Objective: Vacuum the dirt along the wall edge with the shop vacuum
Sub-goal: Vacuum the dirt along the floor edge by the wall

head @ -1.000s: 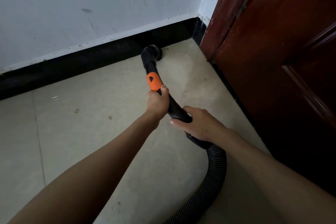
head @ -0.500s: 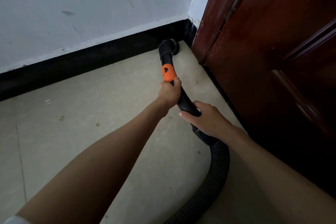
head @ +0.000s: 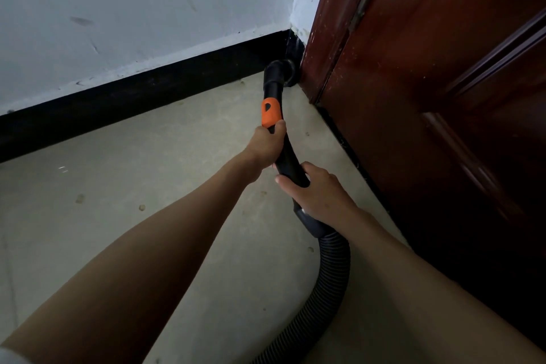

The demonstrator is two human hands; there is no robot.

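Observation:
A black vacuum wand point(head: 288, 156) with an orange collar point(head: 270, 112) reaches toward the room's corner. Its round black nozzle point(head: 282, 71) sits on the floor where the black baseboard point(head: 141, 97) meets the door frame. My left hand point(head: 267, 143) grips the wand just below the orange collar. Lower down, my right hand point(head: 317, 193) holds the wand above the grey cuff. The ribbed black hose point(head: 328, 284) curves down to the frame's bottom edge. Small specks of dirt point(head: 142, 207) lie on the beige floor. The vacuum's body is out of view.
A white wall point(head: 147, 3) rises above the baseboard. A dark red wooden door point(head: 428, 97) fills the right side, close to the nozzle and my right arm. Beige tiled floor point(head: 118, 171) stretches to the left.
The nozzle has slid right along the baseboard into the corner by the door frame. Both hands kept their grip and moved with the wand.

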